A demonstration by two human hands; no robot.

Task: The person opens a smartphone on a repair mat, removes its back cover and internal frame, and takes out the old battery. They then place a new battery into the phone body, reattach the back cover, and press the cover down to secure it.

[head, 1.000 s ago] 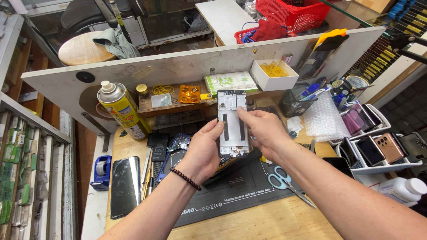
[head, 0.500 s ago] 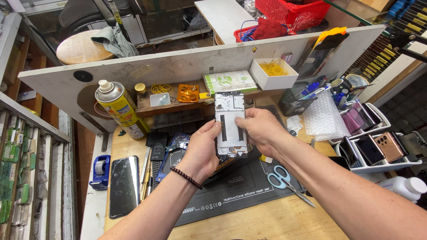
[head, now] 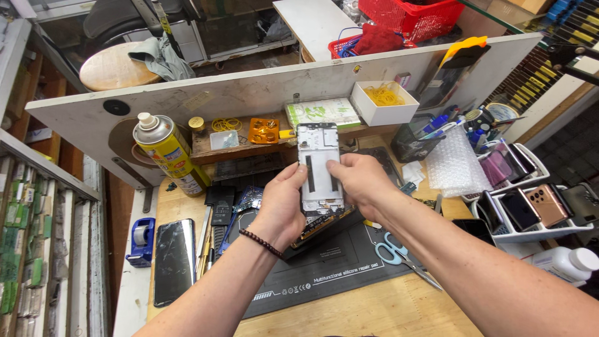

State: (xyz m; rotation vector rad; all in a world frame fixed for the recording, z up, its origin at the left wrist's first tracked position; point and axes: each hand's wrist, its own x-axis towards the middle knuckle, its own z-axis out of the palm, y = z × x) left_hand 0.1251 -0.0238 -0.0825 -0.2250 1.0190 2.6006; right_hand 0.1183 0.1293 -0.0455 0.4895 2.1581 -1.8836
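Both hands grip a white phone frame (head: 319, 168) upright: left hand (head: 282, 206) on its left edge, right hand (head: 359, 181) opposite. Edge-only pressure seems wisest, avoiding flexing.

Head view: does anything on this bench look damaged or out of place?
Yes. The black phone lying flat at the bench's left edge has a cracked, scuffed screen. The white phone frame, held upright by the left hand and right hand, looks intact.
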